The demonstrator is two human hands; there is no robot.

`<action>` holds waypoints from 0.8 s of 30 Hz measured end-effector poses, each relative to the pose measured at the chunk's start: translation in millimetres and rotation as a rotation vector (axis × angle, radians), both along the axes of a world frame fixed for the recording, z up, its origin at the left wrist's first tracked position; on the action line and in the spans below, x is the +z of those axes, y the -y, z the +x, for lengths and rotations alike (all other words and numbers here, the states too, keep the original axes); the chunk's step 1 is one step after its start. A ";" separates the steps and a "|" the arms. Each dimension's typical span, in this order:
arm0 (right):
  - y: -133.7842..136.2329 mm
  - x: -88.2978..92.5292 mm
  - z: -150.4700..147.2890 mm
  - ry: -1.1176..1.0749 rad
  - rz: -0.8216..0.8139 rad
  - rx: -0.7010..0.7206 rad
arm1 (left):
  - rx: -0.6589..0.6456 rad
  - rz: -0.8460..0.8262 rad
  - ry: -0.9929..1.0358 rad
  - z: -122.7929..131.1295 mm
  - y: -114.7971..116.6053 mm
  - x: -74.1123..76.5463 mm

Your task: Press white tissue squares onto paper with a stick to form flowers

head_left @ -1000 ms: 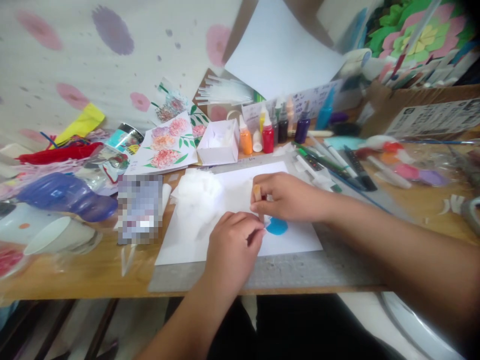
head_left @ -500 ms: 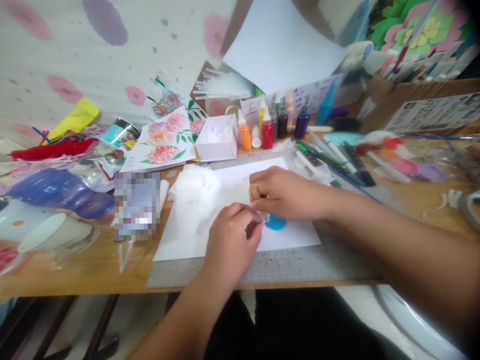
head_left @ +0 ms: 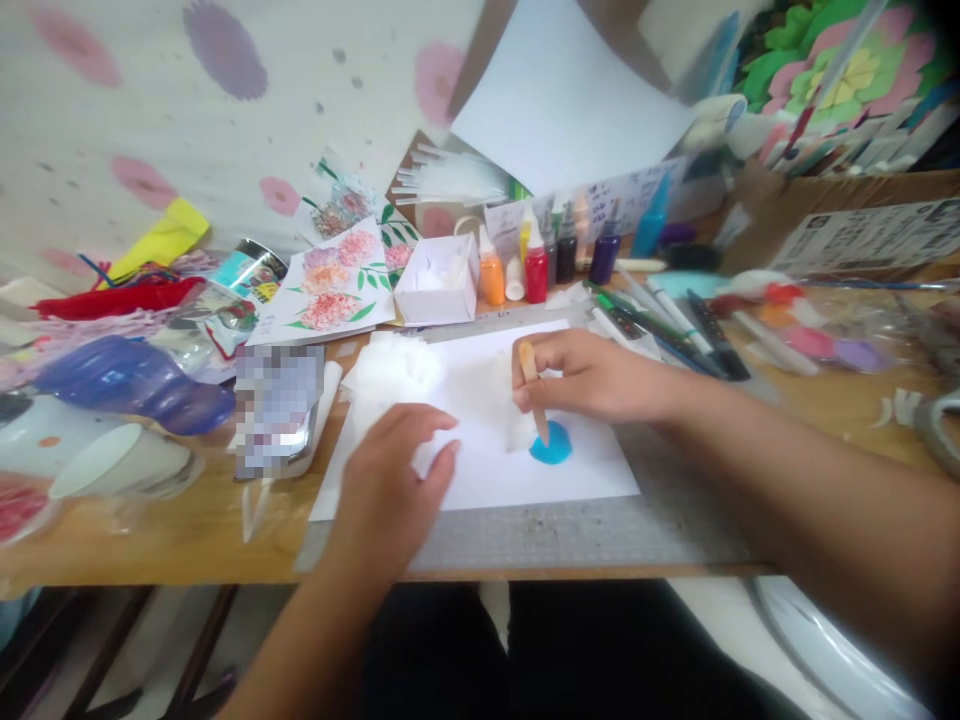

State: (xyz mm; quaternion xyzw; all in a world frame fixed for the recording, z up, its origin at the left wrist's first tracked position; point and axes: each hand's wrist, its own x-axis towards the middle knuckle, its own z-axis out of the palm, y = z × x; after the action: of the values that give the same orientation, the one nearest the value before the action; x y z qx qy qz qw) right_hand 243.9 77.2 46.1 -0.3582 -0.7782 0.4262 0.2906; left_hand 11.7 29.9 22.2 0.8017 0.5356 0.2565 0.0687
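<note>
My right hand [head_left: 577, 375] grips a flat wooden craft stick [head_left: 531, 370], tilted, its lower end at a round bright blue patch [head_left: 551, 443] that looks like wet paint. The patch lies on the right part of a white sheet of paper [head_left: 480, 475]. My left hand [head_left: 397, 480] hovers over the sheet's left half, thumb and fingers apart, with nothing between them. Beyond it lies a crumpled pile of white tissue [head_left: 394, 370] at the sheet's left edge.
A grey cutting mat [head_left: 525, 540] lies under the sheet. Paint bottles [head_left: 535, 272] and a small white box [head_left: 436, 280] stand behind. Several pens [head_left: 675, 315] lie to the right. A phone-like object [head_left: 277, 410], partly blurred out, and a paper cup [head_left: 120, 460] are at left.
My left hand has moved left, away from the right hand, and its pinched fingers have opened. The craft stick, mostly hidden before, now shows with its lower end at the blue patch.
</note>
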 end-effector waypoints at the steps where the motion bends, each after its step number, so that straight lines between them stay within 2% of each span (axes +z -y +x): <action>1: 0.3 -0.3 -1.2 0.023 0.014 0.010 | 0.069 0.002 -0.020 -12.9 -2.9 2.5; 4: 1.3 -2.3 -5.9 0.074 0.051 -0.013 | 0.297 -0.028 -0.120 -47.8 -11.2 6.2; 7: 1.0 -4.5 -7.3 0.073 0.059 -0.027 | 0.300 -0.087 -0.166 -64.0 -13.8 6.8; 11: -0.6 -5.8 -4.8 0.053 0.051 -0.037 | 0.203 -0.101 -0.291 -57.5 -10.2 7.1; 15: -0.7 -4.9 -3.5 0.038 0.069 -0.053 | 0.125 -0.004 -0.377 -44.3 -10.1 2.5; 19: -0.2 -3.1 -2.9 0.015 0.097 -0.068 | 0.128 0.043 -0.454 -34.8 -16.6 -3.6; 24: -0.1 -1.2 -2.0 -0.003 0.079 -0.069 | 0.191 -0.005 -0.410 -27.9 -27.6 -6.1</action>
State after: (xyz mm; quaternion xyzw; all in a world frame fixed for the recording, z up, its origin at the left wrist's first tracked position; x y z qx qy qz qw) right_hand 242.0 77.2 44.9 -0.3724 -0.7813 0.3854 0.3199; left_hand -16.2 57.5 16.1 0.7826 0.6122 0.0924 -0.0643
